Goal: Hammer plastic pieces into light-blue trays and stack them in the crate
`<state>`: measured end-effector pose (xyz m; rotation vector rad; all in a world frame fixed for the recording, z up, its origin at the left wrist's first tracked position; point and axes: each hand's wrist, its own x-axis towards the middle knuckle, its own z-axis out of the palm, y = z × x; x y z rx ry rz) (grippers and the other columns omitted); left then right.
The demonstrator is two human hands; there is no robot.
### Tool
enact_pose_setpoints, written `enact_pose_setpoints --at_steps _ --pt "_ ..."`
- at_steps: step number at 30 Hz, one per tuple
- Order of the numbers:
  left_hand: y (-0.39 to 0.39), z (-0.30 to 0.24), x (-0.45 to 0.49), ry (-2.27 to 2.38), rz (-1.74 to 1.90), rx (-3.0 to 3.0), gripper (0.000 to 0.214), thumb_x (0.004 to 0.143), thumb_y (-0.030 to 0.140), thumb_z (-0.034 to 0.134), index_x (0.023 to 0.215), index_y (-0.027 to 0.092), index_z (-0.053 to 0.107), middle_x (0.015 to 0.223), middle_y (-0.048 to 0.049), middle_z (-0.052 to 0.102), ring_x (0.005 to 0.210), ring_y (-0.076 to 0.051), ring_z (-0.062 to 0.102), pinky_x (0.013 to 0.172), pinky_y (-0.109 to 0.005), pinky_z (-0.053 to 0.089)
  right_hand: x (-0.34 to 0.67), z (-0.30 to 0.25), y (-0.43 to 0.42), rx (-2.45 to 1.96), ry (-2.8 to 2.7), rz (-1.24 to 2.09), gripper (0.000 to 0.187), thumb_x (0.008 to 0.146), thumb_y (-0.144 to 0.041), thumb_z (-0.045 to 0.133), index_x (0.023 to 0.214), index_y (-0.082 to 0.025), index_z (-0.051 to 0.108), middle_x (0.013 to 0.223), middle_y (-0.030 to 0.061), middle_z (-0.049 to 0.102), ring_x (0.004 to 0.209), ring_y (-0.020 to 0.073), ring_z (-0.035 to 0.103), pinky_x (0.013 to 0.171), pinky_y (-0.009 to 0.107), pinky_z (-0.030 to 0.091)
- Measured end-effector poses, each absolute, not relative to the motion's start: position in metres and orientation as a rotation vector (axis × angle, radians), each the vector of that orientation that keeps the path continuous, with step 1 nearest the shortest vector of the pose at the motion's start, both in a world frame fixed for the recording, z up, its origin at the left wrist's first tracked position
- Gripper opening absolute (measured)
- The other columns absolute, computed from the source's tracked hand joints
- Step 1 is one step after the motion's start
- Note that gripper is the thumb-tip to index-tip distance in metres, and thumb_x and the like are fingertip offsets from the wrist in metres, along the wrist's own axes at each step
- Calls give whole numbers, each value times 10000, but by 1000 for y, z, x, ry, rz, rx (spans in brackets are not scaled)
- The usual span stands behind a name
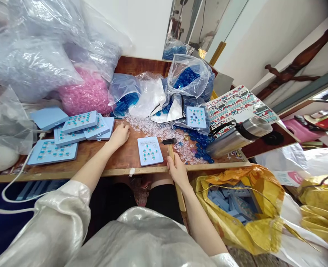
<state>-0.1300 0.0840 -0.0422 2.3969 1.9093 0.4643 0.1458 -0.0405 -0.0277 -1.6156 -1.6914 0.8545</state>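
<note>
Loosely, the left hand (pixel 119 135) rests on the counter (pixel 125 157), its fingers relaxed and holding nothing, just beside stacked pale blue studded panels (pixel 82 126) and touching-close to scattered clear plastic rings (pixel 149 129). The right hand (pixel 177 171) grips a wooden slat (pixel 180 200) at the counter's edge, near a single blue panel (pixel 149 151). Below, a yellow bag (pixel 236 230) holds more panels (pixel 227 200).

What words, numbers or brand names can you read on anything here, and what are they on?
None can be read: any marks on the printed sheet, the steel flask and the card beside the yellow bag are too small or blurred.
</note>
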Motion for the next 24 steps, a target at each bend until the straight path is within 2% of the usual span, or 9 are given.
enact_pose_setpoints --at_steps 6,9,17,21,24 --pt "52 -28 -111 1727 711 2202 148 760 224 503 890 156 499 837 -60 566 770 -183 561 750 -312 456 146 -27 -41 -1626 -1673 856 390 876 -429 323 1136 -185 482 671 2 579 576 159 548 569 258 410" --pt "32 -17 -84 1510 816 2173 153 771 243 500 904 168 488 868 -43 578 775 -160 562 738 -288 462 145 -28 -41 -1614 -1674 851 382 877 -421 324 1130 -186 486 703 13 592 613 165 558 584 262 415" --pt "18 -17 -52 1334 657 2328 123 765 207 516 881 174 490 858 -44 567 820 -183 540 728 -312 439 144 -21 -43 -1657 -1725 825 377 878 -408 330 1140 -186 484 755 34 631 659 185 582 617 275 424" --pt "22 -20 -55 1321 668 2343 131 763 219 540 872 174 484 823 -35 568 787 -178 542 696 -297 433 136 -5 -48 -1590 -1839 793 360 891 -373 323 1167 -196 469 857 63 650 750 209 607 672 285 418" --pt "22 -22 -54 1338 674 2327 155 760 224 550 889 174 479 808 -31 571 763 -180 549 676 -296 431 129 3 -48 -1629 -1988 785 333 892 -347 331 1153 -205 483 807 72 651 744 232 615 655 283 403"
